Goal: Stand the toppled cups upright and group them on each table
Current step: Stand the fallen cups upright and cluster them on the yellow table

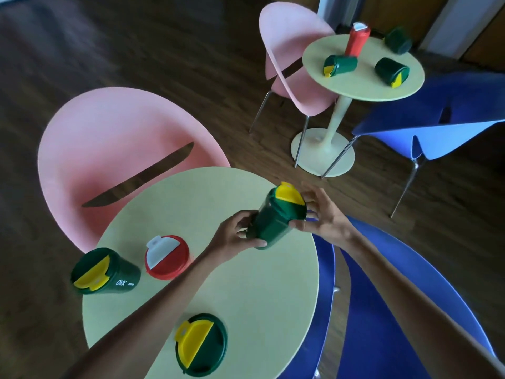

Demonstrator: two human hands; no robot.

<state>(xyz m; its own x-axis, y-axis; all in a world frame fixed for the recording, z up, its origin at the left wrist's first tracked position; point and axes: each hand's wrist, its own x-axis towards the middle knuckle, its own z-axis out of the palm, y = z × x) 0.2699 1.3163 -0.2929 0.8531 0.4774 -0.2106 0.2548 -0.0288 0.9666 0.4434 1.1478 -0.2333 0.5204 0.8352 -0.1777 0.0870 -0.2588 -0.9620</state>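
Both hands hold a tilted green cup with a yellow lid [276, 217] above the near round table [246, 283]. My left hand [235, 237] grips its base, and my right hand [319, 214] pinches its lid rim. On the near table a green cup [105, 270] leans at the left edge, a red cup with a white lid [167, 257] stands upright, and another green cup [201, 344] stands upright near me. On the far table [363, 86] three green cups lie toppled [340, 64] [391, 71] [398, 39] around an upright red cup [356, 39].
A pink chair [114, 149] stands behind the near table and a blue chair [382, 296] at its right. A second pink chair [289, 64] and a blue chair [437, 127] flank the far table. The floor is dark wood.
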